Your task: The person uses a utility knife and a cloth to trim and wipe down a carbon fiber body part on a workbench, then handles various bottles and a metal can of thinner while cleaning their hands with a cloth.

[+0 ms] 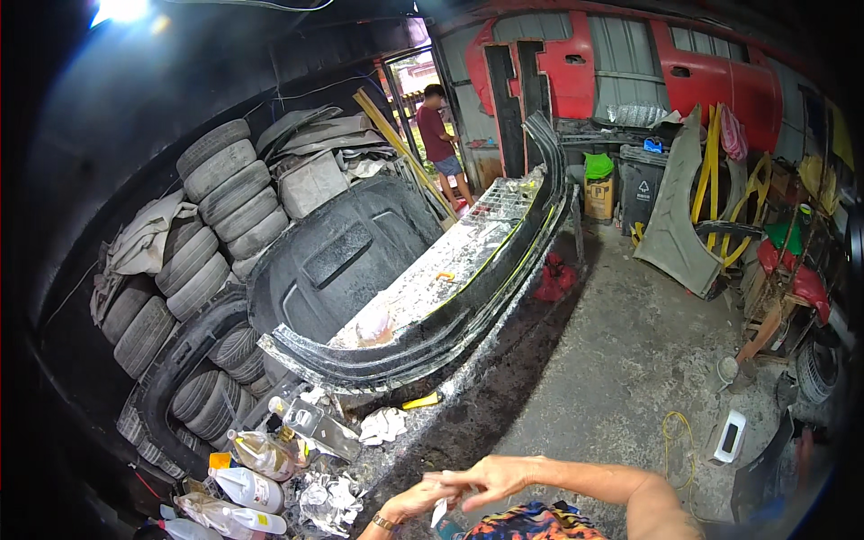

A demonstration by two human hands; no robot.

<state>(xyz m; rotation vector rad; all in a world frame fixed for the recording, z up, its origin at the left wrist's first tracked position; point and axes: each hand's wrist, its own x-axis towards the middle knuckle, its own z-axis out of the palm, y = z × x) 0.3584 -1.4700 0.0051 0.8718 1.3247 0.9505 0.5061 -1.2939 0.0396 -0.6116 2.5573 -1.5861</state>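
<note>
My left hand [414, 500], with a metal-banded watch or bracelet at its wrist, is low in the middle, close to my body. Across its fingers lies my right hand [500, 477], open, its fingers stretched to the left. The two hands touch, and the left one's fingertips are mostly hidden. Just below them shows a small white scrap [439, 513]; whether a hand holds it, I cannot tell. Ahead of my hands, a long curved dark car bumper [432, 346] with a yellow-green line rests along a dusty white-smeared rack [423, 279]. Near its close side lies a yellow strip [421, 400].
Bottles and jugs [247, 488] crowd the lower left beside crumpled paper [382, 426]. A dark car hood [346, 256] and stacked tyres [211, 162] stand behind. Concrete floor [594, 387] stretches right, with a yellow cable [670, 441] and fender panel [679, 216]. A person [434, 135] stands by the doorway.
</note>
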